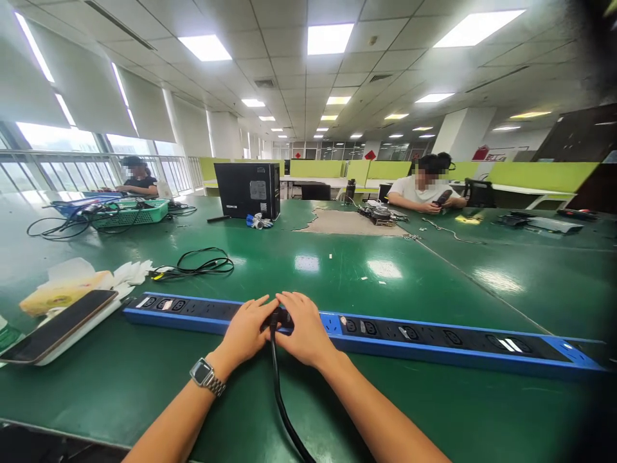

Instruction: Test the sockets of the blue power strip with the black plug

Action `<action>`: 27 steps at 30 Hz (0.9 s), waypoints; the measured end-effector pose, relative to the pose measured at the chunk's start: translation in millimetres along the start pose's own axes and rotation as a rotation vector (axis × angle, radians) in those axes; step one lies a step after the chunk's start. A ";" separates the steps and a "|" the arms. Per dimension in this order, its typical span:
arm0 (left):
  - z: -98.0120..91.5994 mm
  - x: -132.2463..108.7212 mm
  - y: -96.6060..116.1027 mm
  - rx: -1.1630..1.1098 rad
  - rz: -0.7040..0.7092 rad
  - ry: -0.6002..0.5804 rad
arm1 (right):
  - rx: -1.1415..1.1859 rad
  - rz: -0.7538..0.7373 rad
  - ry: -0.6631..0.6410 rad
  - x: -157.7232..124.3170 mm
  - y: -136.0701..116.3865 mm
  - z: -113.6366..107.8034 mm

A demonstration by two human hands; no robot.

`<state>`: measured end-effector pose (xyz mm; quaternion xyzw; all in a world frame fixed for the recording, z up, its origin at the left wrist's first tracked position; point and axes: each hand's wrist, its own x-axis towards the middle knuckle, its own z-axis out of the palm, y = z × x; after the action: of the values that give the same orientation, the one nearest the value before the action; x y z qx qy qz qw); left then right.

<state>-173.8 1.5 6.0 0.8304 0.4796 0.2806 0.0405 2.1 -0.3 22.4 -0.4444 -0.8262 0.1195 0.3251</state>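
Note:
A long blue power strip with black sockets lies across the green table in front of me. Both my hands meet at its middle, around a black plug whose cable runs back toward me. My left hand, with a watch on the wrist, rests on the strip left of the plug, fingers curled against it. My right hand covers the strip right of the plug, its fingers pressed on it.
A phone on a white box and a tissue pack lie at the left. A coiled black cable lies beyond the strip. Farther back stand a black computer case and a green basket. Two people sit at the far side.

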 end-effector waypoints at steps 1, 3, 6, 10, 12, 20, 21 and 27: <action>-0.2 -0.5 1.4 0.008 -0.002 -0.015 | 0.000 -0.028 0.001 0.7 0.7 1.2; -0.7 -1.7 4.0 0.002 0.001 -0.035 | -0.003 -0.073 0.013 1.2 2.1 5.3; -0.4 -2.6 5.3 -0.010 -0.001 -0.027 | -0.002 -0.136 0.082 1.2 3.7 10.8; 0.4 -2.3 3.3 0.019 -0.026 -0.029 | 0.082 -0.066 0.456 -1.1 15.3 -5.6; 0.2 -2.2 2.6 0.036 -0.032 -0.044 | 0.110 0.012 0.608 -8.9 32.7 -27.7; -0.3 -2.6 1.7 0.060 -0.033 -0.040 | 0.008 0.182 0.613 -97.2 144.1 -113.8; 0.0 -2.7 1.6 0.064 -0.030 -0.032 | -0.009 0.174 0.564 -105.1 150.9 -117.1; 2.3 -4.2 0.1 0.085 -0.004 -0.016 | -0.045 0.070 0.434 -110.2 149.5 -114.1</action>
<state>-174.2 -1.5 2.4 0.8328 0.4921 0.2534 0.0097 217.0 -13.9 -11.1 -0.4952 -0.7234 0.0140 0.4809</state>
